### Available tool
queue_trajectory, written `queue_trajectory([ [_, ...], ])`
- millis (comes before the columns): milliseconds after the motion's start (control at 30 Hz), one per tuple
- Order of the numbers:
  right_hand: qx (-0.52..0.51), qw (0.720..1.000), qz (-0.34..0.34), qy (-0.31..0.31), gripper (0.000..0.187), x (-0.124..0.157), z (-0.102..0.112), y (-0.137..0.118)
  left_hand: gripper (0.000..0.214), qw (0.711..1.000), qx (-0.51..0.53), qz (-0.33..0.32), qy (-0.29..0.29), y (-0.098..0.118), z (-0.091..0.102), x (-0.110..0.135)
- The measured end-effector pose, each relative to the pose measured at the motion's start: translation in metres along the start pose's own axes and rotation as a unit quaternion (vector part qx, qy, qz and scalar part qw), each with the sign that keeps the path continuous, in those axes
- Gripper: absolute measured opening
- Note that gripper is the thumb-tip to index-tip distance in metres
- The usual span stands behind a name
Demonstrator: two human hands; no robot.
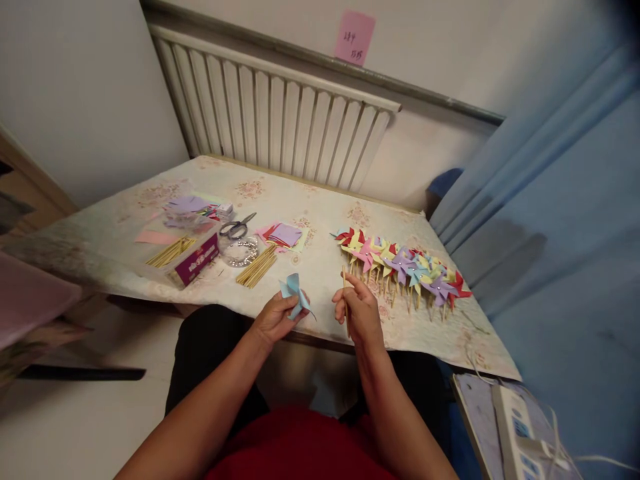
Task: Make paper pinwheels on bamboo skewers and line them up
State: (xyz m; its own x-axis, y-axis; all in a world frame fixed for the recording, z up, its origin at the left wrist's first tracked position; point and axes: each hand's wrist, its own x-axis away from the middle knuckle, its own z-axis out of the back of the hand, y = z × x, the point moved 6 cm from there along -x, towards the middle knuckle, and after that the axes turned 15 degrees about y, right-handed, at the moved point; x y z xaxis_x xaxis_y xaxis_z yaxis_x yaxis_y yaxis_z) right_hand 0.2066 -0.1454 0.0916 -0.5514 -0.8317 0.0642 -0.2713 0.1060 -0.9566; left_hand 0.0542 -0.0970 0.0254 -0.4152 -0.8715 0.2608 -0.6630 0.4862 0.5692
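Between the thumb and fingers of my left hand (275, 318) is a light blue paper pinwheel (294, 291), its blades folded inward. My right hand (363, 310) grips a thin wooden stick (345, 300) that stands nearly upright. The two hands are apart, over the near edge of the table. A bundle of wooden sticks (256, 267) lies to the left, beyond my left hand. Right of my right hand, many finished pinwheels (400, 263) in red, pink, yellow, purple and blue lie in a row, their sticks toward me.
On the flowered tablecloth (310, 203) are coloured paper squares (284, 235), scissors (238, 227), a clear dish of pins (241, 253) and a plastic box (187, 260) with more sticks. A radiator (280, 113) stands behind the table. A power strip (517, 427) sits at the lower right, near a blue curtain (560, 187).
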Motion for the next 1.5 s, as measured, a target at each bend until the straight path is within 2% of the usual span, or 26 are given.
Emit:
queue_trajectory([
  [167, -0.015, 1.0, 0.008, -0.019, 0.041, 0.016, -0.003, -0.012, 0.037, 0.996, -0.001, -0.009, -0.087, 0.009, -0.049, 0.025],
  [267, -0.017, 1.0, 0.002, -0.012, 0.038, 0.024, -0.002, -0.015, 0.041, 0.994, 0.0, -0.011, -0.106, 0.011, -0.065, 0.033],
  [400, -0.007, 1.0, -0.008, -0.02, 0.04, 0.036, -0.004, -0.02, 0.042, 0.991, -0.008, -0.015, -0.131, 0.013, -0.076, 0.037],
  [1000, 0.009, 0.997, -0.012, -0.07, 0.041, 0.06, -0.015, -0.025, 0.036, 0.988, -0.007, -0.015, -0.15, 0.02, -0.089, 0.032],
  [1267, 0.011, 0.996, 0.002, -0.088, 0.037, 0.068, -0.02, -0.028, 0.043, 0.994, -0.001, -0.018, -0.109, 0.026, -0.091, 0.034],
  [1500, 0.016, 0.996, -0.007, -0.087, 0.037, 0.076, -0.027, -0.033, 0.039, 0.991, 0.009, -0.028, -0.134, 0.031, -0.094, 0.039],
])
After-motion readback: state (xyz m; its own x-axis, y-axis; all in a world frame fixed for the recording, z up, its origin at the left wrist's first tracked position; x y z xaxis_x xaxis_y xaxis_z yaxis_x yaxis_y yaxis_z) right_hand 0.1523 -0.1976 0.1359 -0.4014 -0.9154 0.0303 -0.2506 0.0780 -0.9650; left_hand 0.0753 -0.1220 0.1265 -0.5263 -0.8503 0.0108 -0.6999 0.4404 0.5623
